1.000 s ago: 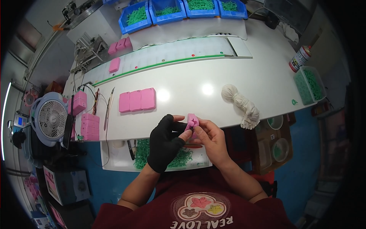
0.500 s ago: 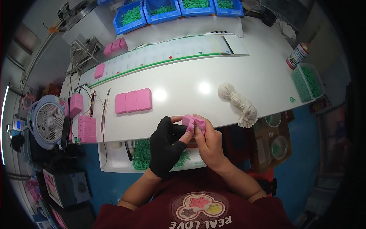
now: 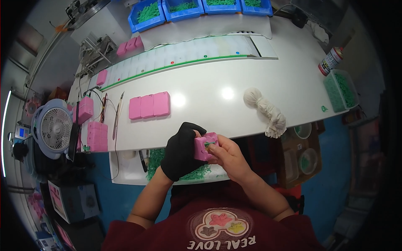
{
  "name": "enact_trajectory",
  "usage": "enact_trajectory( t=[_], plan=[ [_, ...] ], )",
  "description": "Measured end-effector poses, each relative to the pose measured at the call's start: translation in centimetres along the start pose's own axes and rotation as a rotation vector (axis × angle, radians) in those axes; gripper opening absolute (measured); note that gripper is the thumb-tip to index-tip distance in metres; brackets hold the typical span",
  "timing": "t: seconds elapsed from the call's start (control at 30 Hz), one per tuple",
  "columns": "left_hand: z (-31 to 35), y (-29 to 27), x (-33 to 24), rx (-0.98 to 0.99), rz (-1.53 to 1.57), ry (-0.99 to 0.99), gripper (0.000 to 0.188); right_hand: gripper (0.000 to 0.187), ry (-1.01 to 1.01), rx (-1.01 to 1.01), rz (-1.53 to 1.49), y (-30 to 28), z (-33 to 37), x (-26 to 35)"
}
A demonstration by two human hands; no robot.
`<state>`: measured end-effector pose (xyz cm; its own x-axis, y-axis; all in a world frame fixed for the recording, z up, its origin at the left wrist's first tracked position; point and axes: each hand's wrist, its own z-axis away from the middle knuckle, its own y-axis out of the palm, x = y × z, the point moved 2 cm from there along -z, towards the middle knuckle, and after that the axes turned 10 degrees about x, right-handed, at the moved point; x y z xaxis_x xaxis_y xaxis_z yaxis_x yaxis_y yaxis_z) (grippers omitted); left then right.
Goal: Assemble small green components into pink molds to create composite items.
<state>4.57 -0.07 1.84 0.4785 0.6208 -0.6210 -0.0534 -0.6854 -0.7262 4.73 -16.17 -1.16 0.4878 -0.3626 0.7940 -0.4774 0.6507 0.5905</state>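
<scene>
Over the bench's near edge, both my hands work on a small pink silicone mould (image 3: 200, 149). My left hand (image 3: 181, 151), in a black glove with bare fingertips, is closed around its left side. My bare right hand (image 3: 233, 158) is closed at the mould's right side, thumb and fingers pressed together at its upper opening. A small green piece (image 3: 210, 143) shows there by my right fingertips; its shape is mostly hidden. On the bench to the left lies a row of pink blocks (image 3: 149, 105).
An open drawer (image 3: 130, 178) holding green pieces sits below my hands. A white cloth bundle (image 3: 265, 112), a spray can (image 3: 331, 61) and a tub (image 3: 341, 90) of green parts lie right. Blue bins (image 3: 184, 15) and a belt (image 3: 159, 62) stand behind; tweezers (image 3: 117, 117) and a fan (image 3: 54, 129) left.
The mould, earlier bent wide with its hollow showing, is turned and less spread. My hands have shifted with it. On the belt, the pink block and coloured dots have moved left.
</scene>
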Motion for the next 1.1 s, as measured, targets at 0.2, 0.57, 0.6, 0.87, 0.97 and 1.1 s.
enact_trajectory(
  t=[0.2, 0.57, 0.6, 0.87, 0.97, 1.1],
  plan=[
    [0.1, -0.6, 0.7, -0.005, 0.05, -0.028, 0.065, 0.02, -0.037, -0.066, 0.293, -2.4, -0.2, 1.4],
    [0.6, -0.6, 0.8, 0.124, 0.093, -0.001, 0.059, 0.02, 0.036, -0.021, 0.478, -2.8, -0.5, 1.0],
    [0.8, -0.6, 0.9, 0.17, 0.045, 0.029, 0.055, 0.019, 0.052, -0.003, 0.532, -3.0, -0.5, 0.8],
    [2.5, -1.1, 1.8, 0.27, -0.03, -0.004, 0.053, 0.018, 0.121, 0.073, 0.617, -1.6, -0.9, 0.4],
    [2.8, -1.8, 2.5, 0.226, -0.034, -0.139, 0.063, 0.022, 0.238, 0.189, 0.488, -1.9, -0.3, 0.3],
    [3.5, -2.6, 3.0, 0.129, 0.008, -0.125, 0.075, 0.019, 0.03, 0.289, 0.911, -0.7, 0.2, 0.8]
  ],
)
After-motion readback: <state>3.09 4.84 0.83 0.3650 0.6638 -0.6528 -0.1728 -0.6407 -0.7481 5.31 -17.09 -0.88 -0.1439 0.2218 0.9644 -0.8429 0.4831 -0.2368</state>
